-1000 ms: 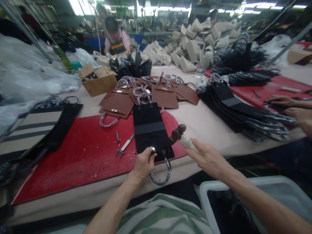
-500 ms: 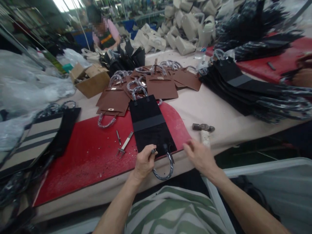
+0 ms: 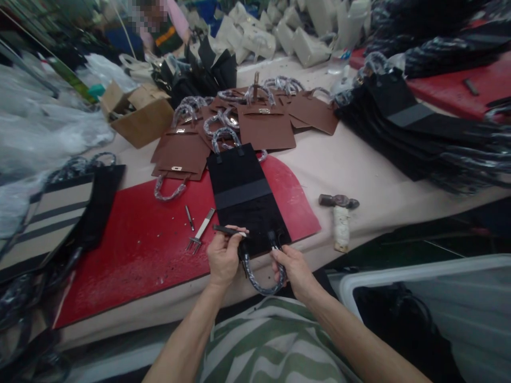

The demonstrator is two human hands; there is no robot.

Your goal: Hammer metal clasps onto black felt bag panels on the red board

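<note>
A black bag panel [image 3: 249, 210] with a smooth grey band lies on the red board [image 3: 139, 239], a plastic-wrapped handle at each end. My left hand [image 3: 224, 260] pinches a slim dark rod-shaped tool [image 3: 227, 230] with a light tip, held almost level over the panel's near left corner. Around the right side of the near handle [image 3: 259, 286], close to its base, my right hand [image 3: 294, 266] has its fingers closed. A ball-peen hammer [image 3: 340, 213] with a white-wrapped grip rests to the right. Left of the panel are a pronged metal tool [image 3: 199, 234] and a small metal rod [image 3: 189, 218].
Brown bag panels [image 3: 263, 127] pile up beyond the board. Black panels [image 3: 399, 122] are stacked at right, striped ones [image 3: 59, 213] at left. A cardboard box [image 3: 139, 119] stands behind, and a co-worker [image 3: 159, 26] is across the table. A white bin [image 3: 439, 271] sits at lower right.
My right hand has moved left from beside the hammer and taken hold of the near handle. The tool in my left hand has swung from pointing away to lying sideways.
</note>
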